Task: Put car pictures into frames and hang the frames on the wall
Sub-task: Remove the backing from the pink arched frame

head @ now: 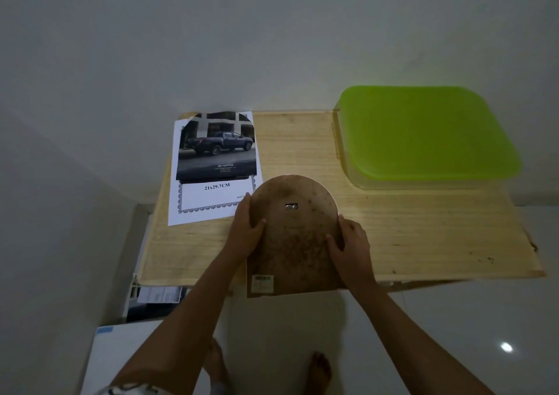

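Bare forearms (pixel 181 319), bare feet (pixel 320 370), pale patterned sleeve (pixel 130 390)

dim, greyish light | glare spot on floor (pixel 507 347) | wide-angle bending at edges | soft focus

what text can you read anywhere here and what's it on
"TOYOTA" on the car picture; smaller lines below it blurred.
"21x29.7CM" on the white sheet.
"MADE" on that sheet, rest hidden behind the frame.
The barcode sticker on the frame's back: too small to read.
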`<state>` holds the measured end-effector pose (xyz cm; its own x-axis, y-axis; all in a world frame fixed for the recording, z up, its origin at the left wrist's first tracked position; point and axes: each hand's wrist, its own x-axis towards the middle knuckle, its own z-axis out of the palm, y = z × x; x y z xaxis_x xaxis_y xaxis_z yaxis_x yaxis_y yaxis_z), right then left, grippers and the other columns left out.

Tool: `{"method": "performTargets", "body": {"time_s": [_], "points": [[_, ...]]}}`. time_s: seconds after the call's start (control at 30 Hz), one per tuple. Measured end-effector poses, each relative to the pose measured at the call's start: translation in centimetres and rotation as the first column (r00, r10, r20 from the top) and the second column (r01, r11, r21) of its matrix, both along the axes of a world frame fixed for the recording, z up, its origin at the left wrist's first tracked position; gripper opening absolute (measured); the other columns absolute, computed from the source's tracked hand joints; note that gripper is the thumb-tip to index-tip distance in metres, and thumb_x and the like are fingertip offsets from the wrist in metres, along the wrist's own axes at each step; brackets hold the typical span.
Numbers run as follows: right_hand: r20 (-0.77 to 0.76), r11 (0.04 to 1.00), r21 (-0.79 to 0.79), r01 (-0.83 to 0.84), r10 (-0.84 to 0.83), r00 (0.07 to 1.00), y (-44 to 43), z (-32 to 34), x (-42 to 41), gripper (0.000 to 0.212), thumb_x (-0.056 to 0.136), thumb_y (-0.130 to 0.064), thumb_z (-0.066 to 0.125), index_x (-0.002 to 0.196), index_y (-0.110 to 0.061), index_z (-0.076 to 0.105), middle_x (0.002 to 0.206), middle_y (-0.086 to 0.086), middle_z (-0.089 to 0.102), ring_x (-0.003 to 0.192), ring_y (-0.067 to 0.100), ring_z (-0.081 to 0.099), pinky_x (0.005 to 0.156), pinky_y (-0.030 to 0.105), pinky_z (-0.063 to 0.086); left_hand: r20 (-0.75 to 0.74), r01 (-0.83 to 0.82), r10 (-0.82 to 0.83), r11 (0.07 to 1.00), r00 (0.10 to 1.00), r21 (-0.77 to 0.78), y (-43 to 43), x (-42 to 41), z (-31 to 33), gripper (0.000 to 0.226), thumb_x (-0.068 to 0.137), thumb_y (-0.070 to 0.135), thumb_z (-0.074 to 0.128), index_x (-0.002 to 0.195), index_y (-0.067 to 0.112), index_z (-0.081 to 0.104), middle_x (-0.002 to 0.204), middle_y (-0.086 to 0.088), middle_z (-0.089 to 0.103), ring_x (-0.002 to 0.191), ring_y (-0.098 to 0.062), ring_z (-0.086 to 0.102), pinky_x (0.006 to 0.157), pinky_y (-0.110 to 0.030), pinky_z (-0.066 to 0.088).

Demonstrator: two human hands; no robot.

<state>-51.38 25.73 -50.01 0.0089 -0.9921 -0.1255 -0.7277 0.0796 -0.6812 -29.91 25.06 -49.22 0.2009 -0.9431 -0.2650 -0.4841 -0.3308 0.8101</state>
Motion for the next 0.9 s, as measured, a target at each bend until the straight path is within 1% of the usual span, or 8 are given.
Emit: {"method": "performTargets", "body": {"time_s": [0.1, 0.17, 0.23, 0.3, 0.4, 0.5, 0.63, 0.9], "points": [[0.005, 1.0, -0.016, 0.0, 0.001, 1.0, 0.3, 0.2, 0.5, 0.052, 0.092, -0.017, 0.052, 0.14, -0.008, 0.034, 0.132, 0.011, 0.041, 0.122, 0.022, 0.037, 0.099, 0.024, 0.029, 0.041, 0.029, -0.027, 0.998, 0.999, -0.054, 1.0, 0.2, -0.4, 0.065, 0.093, 0.017, 0.051, 0.146, 0.013, 0.013, 0.155, -0.007, 0.017, 0.142, -0.022, 0.016, 0.113, -0.032, 0.016], [0.0, 0.998, -0.064, -0.005, 0.005, 1.0, -0.1, 0.6, 0.9, 0.048, 0.091, -0.014, 0.052, 0.136, -0.007, 0.039, 0.131, 0.011, 0.04, 0.12, 0.021, 0.036, 0.096, 0.023, 0.029, 0.099, 0.048, -0.039, 0.995, 0.994, -0.091, 2.7, 0.1, -0.8, 0.07, 0.094, 0.032, 0.049, 0.148, 0.019, 0.006, 0.156, -0.003, 0.009, 0.143, -0.018, 0.01, 0.117, -0.038, 0.014], [-0.027, 0.993, -0.116, -0.022, 0.019, 0.999, -1.4, 0.8, 1.4, 0.042, 0.09, -0.014, 0.052, 0.131, -0.007, 0.044, 0.13, 0.012, 0.041, 0.119, 0.022, 0.037, 0.092, 0.023, 0.032, 0.165, 0.098, -0.079, 0.989, 0.983, -0.11, 5.2, -0.3, -1.3, 0.08, 0.089, 0.05, 0.047, 0.147, 0.027, -0.004, 0.157, 0.002, -0.001, 0.144, -0.014, 0.001, 0.116, -0.038, 0.011], [-0.057, 0.984, -0.169, -0.047, 0.038, 0.998, -3.4, 0.9, 2.3, 0.04, 0.089, -0.014, 0.052, 0.128, -0.006, 0.047, 0.128, 0.013, 0.044, 0.116, 0.024, 0.041, 0.091, 0.027, 0.04, 0.248, 0.186, -0.156, 0.977, 0.956, -0.104, 7.5, -0.6, -1.9, 0.093, 0.081, 0.066, 0.045, 0.144, 0.033, -0.013, 0.156, 0.006, -0.013, 0.144, -0.011, -0.009, 0.114, -0.035, 0.007], [-0.055, 0.976, -0.175, -0.127, 0.119, 0.991, -6.6, 1.0, 4.4, 0.043, 0.089, -0.015, 0.051, 0.131, -0.008, 0.045, 0.132, 0.013, 0.042, 0.12, 0.024, 0.04, 0.096, 0.033, 0.042, 0.365, 0.272, -0.242, 0.962, 0.899, -0.032, 9.5, -0.4, -2.6, 0.111, 0.068, 0.082, 0.044, 0.142, 0.034, -0.023, 0.153, 0.005, -0.025, 0.141, -0.011, -0.02, 0.114, -0.035, 0.002], [-0.076, 0.964, -0.122, -0.234, 0.227, 0.971, -9.3, 0.8, 6.3, 0.044, 0.09, -0.018, 0.051, 0.133, -0.011, 0.045, 0.136, 0.011, 0.038, 0.125, 0.024, 0.036, 0.1, 0.037, 0.04, 0.442, 0.337, -0.304, 0.941, 0.844, 0.003, 9.8, 0.2, -2.9, 0.123, 0.062, 0.087, 0.046, 0.144, 0.024, -0.02, 0.154, -0.001, -0.023, 0.143, -0.016, -0.018, 0.115, -0.037, 0.001], [-0.189, 0.927, -0.11, -0.358, 0.335, 0.923, -10.6, 0.3, 6.9, 0.041, 0.09, -0.023, 0.052, 0.13, -0.015, 0.049, 0.135, 0.009, 0.041, 0.124, 0.026, 0.036, 0.097, 0.039, 0.042, 0.456, 0.335, -0.309, 0.942, 0.835, 0.025, 9.0, 0.9, -2.7, 0.13, 0.059, 0.09, 0.043, 0.146, 0.013, -0.015, 0.155, -0.003, -0.019, 0.143, -0.014, -0.016, 0.117, -0.036, 0.002], [-0.276, 0.92, -0.129, -0.369, 0.325, 0.905, -11.6, 0.2, 7.8, 0.041, 0.09, -0.028, 0.051, 0.129, -0.017, 0.05, 0.13, 0.01, 0.045, 0.119, 0.027, 0.039, 0.098, 0.039, 0.04, 0.473, 0.345, -0.316, 0.938, 0.822, 0.026, 7.8, 2.4, -2.4, 0.13, 0.058, 0.091, 0.04, 0.145, 0.011, -0.014, 0.155, -0.002, -0.015, 0.143, -0.012, -0.014, 0.116, -0.031, 0.002]]}}
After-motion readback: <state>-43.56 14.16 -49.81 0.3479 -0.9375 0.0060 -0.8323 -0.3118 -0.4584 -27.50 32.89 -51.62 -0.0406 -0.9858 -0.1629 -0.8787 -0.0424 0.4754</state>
